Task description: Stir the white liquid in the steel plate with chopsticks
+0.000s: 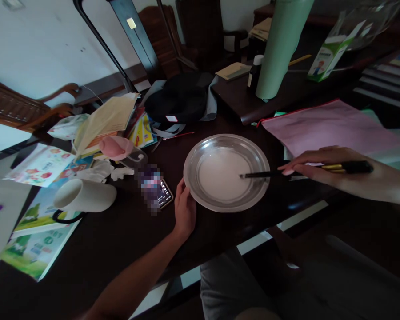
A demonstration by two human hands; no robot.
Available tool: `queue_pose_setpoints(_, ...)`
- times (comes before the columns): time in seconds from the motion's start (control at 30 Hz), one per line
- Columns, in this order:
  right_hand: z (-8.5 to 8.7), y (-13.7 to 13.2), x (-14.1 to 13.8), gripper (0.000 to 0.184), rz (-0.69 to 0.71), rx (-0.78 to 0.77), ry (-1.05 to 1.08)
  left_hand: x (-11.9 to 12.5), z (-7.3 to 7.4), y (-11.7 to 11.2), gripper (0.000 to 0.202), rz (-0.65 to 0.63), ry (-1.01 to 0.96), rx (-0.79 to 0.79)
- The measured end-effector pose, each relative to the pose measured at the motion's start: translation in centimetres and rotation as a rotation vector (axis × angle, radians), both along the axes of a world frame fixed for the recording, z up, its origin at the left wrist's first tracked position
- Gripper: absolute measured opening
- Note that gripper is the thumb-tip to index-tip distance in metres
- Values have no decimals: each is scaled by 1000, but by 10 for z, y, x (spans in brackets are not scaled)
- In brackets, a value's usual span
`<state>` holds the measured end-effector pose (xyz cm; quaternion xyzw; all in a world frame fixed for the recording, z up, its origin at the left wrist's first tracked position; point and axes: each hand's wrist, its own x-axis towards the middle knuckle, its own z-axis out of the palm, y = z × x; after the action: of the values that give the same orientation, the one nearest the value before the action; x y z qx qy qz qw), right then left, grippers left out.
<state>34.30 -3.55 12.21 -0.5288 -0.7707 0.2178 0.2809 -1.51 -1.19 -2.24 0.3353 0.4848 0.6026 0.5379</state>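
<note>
A round metal plate (193, 151) holding a white liquid or powder sits on the dark table near its front edge. My left hand (184, 209) rests against the plate's left rim, fingers curled on the edge. My right hand (315, 166) is closed around a pair of black chopsticks (263, 175), whose tips dip into the white stuff at the plate's right side.
Left of the plate lie a phone (165, 193), a white mug on its side (85, 195), books and papers (40, 231). Behind are a black bag (183, 98), a green bottle (282, 44), a small dark bottle (254, 73) and a pink folder (333, 126).
</note>
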Motion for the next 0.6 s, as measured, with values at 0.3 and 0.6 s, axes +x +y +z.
queue_pose_setpoints(0.3,-32,1,-44,22,250,-32,101,0,1,1,43,-1,-32,-9)
queue_pose_setpoints(0.6,-53,38,-55,20,107,116,70,-2,0,1,43,-25,-25,-1)
